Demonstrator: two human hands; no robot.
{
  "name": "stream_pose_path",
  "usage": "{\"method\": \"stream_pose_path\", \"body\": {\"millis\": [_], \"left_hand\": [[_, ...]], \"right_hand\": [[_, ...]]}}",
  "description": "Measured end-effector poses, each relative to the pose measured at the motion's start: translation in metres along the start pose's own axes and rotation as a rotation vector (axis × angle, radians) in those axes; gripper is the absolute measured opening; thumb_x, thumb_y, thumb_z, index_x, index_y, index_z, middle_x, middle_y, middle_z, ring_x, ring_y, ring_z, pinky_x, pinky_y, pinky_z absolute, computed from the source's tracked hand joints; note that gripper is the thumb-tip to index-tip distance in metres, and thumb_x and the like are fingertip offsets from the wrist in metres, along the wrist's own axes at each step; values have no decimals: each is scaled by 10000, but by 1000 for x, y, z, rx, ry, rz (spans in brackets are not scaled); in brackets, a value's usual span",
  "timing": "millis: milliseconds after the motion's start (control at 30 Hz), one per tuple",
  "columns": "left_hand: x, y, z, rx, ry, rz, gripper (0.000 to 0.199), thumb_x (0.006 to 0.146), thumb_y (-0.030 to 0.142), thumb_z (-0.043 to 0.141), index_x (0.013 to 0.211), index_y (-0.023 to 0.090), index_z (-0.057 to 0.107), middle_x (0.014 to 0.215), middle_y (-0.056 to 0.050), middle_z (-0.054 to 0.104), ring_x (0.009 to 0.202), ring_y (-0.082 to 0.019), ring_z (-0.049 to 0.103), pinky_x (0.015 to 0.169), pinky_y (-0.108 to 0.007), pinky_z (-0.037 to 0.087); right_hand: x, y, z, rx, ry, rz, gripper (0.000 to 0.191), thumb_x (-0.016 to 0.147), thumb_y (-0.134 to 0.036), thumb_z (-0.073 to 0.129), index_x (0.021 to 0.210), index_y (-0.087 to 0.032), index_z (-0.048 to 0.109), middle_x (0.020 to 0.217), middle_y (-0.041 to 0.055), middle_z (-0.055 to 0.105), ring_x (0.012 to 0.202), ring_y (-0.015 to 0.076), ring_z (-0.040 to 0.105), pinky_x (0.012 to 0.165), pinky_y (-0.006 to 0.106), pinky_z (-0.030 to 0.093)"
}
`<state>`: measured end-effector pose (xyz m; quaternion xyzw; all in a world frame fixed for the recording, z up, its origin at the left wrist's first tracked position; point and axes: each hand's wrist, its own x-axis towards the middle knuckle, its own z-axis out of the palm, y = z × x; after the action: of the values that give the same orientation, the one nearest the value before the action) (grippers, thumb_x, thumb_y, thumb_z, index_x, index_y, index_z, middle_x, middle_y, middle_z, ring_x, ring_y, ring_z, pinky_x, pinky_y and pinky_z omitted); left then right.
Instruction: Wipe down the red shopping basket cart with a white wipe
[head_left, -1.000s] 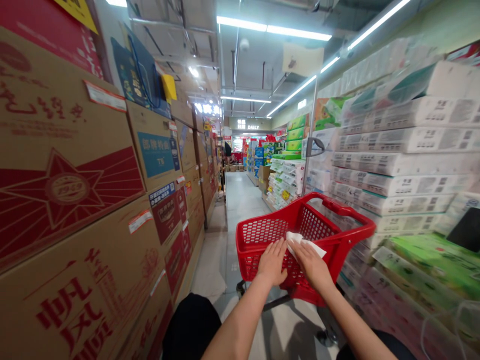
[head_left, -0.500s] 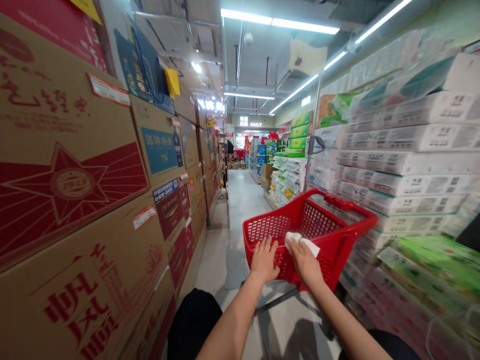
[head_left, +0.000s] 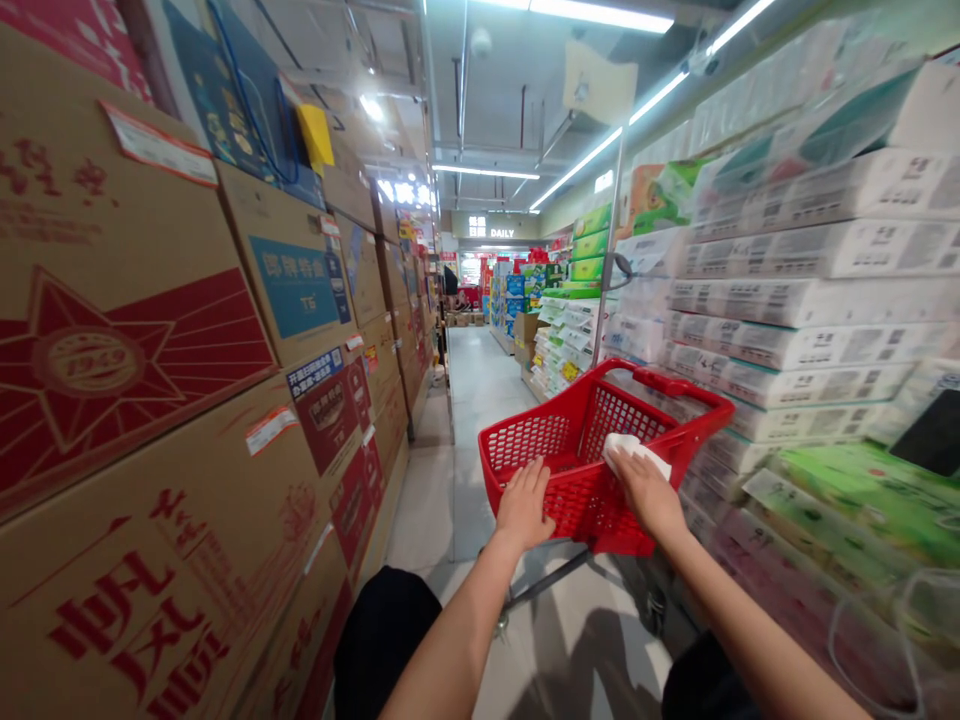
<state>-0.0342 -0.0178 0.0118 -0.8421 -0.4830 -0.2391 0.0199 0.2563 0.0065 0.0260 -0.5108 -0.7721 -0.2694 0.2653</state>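
Observation:
A red plastic shopping cart point(head_left: 555, 490) with a perforated basket stands in front of me, its handle toward the right. My left hand point(head_left: 527, 505) rests on the near rim of the basket with its fingers spread and nothing held. Farther right along the same rim, my right hand point(head_left: 646, 490) presses a crumpled white cloth point(head_left: 626, 447) against the edge. Part of the cloth is hidden beneath the fingers.
Stacked cardboard boxes point(head_left: 150, 450) rise close on the left. White packaged goods point(head_left: 810, 290) are piled on the right, with green packs point(head_left: 870, 500) lower down. A tiled aisle point(head_left: 480, 380) runs ahead between the stacks.
My right hand has slid right along the rim with the white cloth, away from my left hand. My left hand stays on the rim. The view has shifted slightly.

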Motion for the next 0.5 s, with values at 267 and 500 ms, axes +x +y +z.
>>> {"method": "stream_pose_path", "body": {"millis": [267,500], "left_hand": [[-1,2,0,-1,-18,-1,1034,705,295,625,1625,74,208,1726,-106,140,1595,-247,147,1317,-408,136],[-10,-1,-12,24,-4,6,1042,716,289,606,1633,75,159,1725,-116,139,1594,-249,152,1313,-421,144]], "right_hand": [[7,-106,16,127,-71,-154,667,917,-67,433,1572,-194,421,1522,97,551,1376,255,537,1199,470,407],[6,-18,2,68,-61,-95,672,928,-55,394,1576,-235,413,1511,86,564,1402,259,510,1213,519,375]]}}
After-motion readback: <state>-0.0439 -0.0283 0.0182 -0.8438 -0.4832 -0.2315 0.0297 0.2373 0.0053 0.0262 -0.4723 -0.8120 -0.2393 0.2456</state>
